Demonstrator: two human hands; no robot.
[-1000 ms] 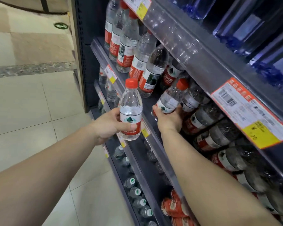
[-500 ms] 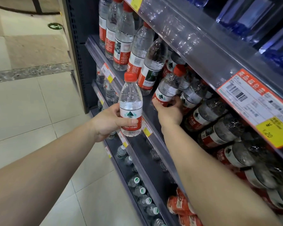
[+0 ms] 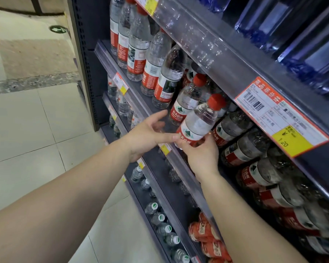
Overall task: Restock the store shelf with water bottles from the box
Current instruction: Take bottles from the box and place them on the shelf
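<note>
The dark shelf (image 3: 160, 112) carries tall water bottles (image 3: 152, 67) standing upright, with small red-capped bottles (image 3: 187, 100) crowded just beside them.

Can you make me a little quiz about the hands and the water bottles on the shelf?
1. True or false: the left hand is wrapped tight around a bottle.
2. What colour is the cap of the tilted bottle that the right hand holds? A) green B) red C) blue
3. Fill in: the yellow patch on the price tag reads ____.

Key
1. False: its fingers are spread open; only the thumb tip is near the label.
2. B, red.
3. 1.20
</note>
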